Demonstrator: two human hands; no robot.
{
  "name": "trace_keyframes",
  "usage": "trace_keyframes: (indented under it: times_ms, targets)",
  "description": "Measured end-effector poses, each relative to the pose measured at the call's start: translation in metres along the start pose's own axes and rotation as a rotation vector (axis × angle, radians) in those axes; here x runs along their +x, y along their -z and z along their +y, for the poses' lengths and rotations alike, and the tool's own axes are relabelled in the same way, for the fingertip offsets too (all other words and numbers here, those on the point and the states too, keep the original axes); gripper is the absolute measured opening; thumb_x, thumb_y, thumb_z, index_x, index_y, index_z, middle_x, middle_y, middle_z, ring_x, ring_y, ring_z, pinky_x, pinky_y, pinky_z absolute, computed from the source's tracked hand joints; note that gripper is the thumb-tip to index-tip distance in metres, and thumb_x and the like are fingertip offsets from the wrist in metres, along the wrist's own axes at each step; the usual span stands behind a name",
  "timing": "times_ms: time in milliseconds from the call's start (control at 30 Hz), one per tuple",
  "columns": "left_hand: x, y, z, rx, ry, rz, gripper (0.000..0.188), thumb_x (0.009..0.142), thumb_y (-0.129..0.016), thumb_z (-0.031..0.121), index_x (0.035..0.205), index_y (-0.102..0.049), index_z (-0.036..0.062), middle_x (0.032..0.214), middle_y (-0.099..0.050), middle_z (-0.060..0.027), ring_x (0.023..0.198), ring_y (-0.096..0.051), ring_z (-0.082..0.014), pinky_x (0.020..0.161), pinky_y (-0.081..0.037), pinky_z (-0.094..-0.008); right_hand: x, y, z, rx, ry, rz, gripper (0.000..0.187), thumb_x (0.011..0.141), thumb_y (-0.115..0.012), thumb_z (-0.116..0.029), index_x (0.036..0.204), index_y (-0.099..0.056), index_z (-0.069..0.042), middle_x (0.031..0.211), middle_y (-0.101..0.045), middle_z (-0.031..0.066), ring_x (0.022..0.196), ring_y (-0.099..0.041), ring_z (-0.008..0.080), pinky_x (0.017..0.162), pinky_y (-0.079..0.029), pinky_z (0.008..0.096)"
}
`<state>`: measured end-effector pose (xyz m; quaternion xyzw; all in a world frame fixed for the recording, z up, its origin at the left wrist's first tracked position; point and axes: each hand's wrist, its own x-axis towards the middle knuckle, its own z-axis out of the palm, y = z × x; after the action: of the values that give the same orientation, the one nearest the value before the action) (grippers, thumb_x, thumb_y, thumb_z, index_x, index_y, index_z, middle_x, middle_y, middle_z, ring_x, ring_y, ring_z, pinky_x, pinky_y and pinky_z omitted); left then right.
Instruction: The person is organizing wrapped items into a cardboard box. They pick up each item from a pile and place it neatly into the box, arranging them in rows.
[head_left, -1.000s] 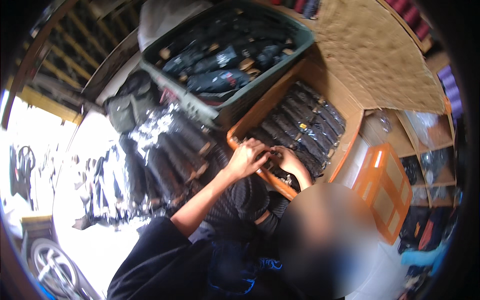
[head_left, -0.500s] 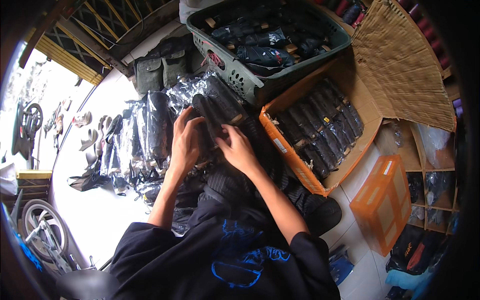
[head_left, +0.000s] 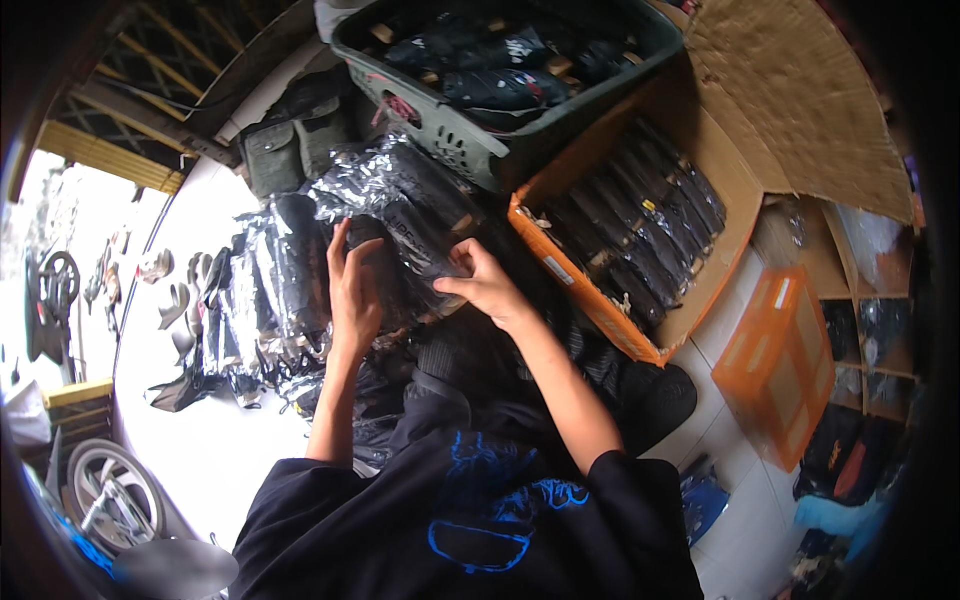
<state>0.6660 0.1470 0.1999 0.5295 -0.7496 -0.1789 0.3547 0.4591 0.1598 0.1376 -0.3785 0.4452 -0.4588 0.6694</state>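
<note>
A black folded umbrella in clear plastic, with pale lettering, lies slanted between my hands above my lap. My right hand is closed at its right edge, thumb and fingers pinching near the lower end. On the other side my left hand is open, its fingers stretched out and spread beside the umbrella; some fingertips are hidden. Several more plastic-wrapped black umbrellas lie in a row to the left, and another wrapped one is just beyond.
An orange-sided open carton holding rows of wrapped umbrellas stands at the right. Behind is a grey-green plastic basket full of dark umbrellas. A closed orange box, a grey bag, shelves and a wheel surround me.
The umbrella between my hands has turned, so its lettering now shows. My left fingers have spread away from its top. The whole view has shifted slightly.
</note>
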Motion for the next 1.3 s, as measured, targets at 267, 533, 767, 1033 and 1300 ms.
trace_keyframes:
  times_ms: [267,533,767,1033,1300]
  targets:
    - [0.014,-0.004,0.054,0.017,-0.24,-0.354,0.064,0.072,-0.075,0.006,0.132,-0.053,0.0107,0.148,-0.039,-0.0153,0.145,-0.021,-0.0393,0.117,-0.02,-0.0546,-0.096,0.075,-0.041,0.129,-0.115,0.045,0.048,0.081,-0.075,-0.011,0.121,-0.051,-0.001,0.11,-0.056,0.0039,0.104,-0.053,0.0116,0.091,-0.044,0.0276]
    - [0.033,-0.081,0.13,0.029,-0.662,-0.941,0.088,0.059,-0.085,0.016,0.138,-0.046,0.0133,0.133,-0.049,-0.0113,0.134,-0.037,-0.0325,0.114,-0.027,-0.0535,-0.178,0.11,-0.043,0.149,-0.07,0.173,0.05,0.083,-0.075,-0.015,0.124,-0.05,-0.001,0.113,-0.055,0.0065,0.102,-0.057,0.0146,0.083,-0.053,0.0295]
    - [0.032,-0.132,0.159,-0.04,-0.842,-0.977,0.079,0.055,-0.086,0.023,0.126,-0.053,0.0089,0.117,-0.055,-0.0134,0.114,-0.053,-0.0353,0.101,-0.039,-0.0485,-0.217,0.131,-0.018,0.45,0.072,0.236,0.048,0.089,-0.07,-0.014,0.129,-0.047,0.0,0.115,-0.056,0.0079,0.103,-0.058,0.0149,0.084,-0.054,0.0323]
    - [0.023,-0.161,0.178,-0.063,-0.895,-1.019,0.079,0.069,-0.079,0.034,0.133,-0.044,0.0031,0.116,-0.061,-0.0185,0.11,-0.059,-0.0335,0.097,-0.042,-0.0436,-0.232,0.137,0.002,0.625,0.279,0.254,0.053,0.097,-0.058,-0.018,0.142,-0.036,-0.004,0.13,-0.052,0.0144,0.116,-0.057,0.0286,0.094,-0.052,0.0537]
    - [0.068,-0.204,0.225,0.032,-0.995,-0.926,0.09,0.063,-0.082,0.026,0.142,-0.042,0.0108,0.119,-0.06,-0.0179,0.111,-0.059,-0.032,0.094,-0.042,-0.044,-0.243,0.157,-0.012,0.604,0.474,0.546,0.036,0.102,-0.046,-0.016,0.133,-0.041,0.002,0.129,-0.051,0.0197,0.11,-0.061,0.0331,0.098,-0.05,0.0482]
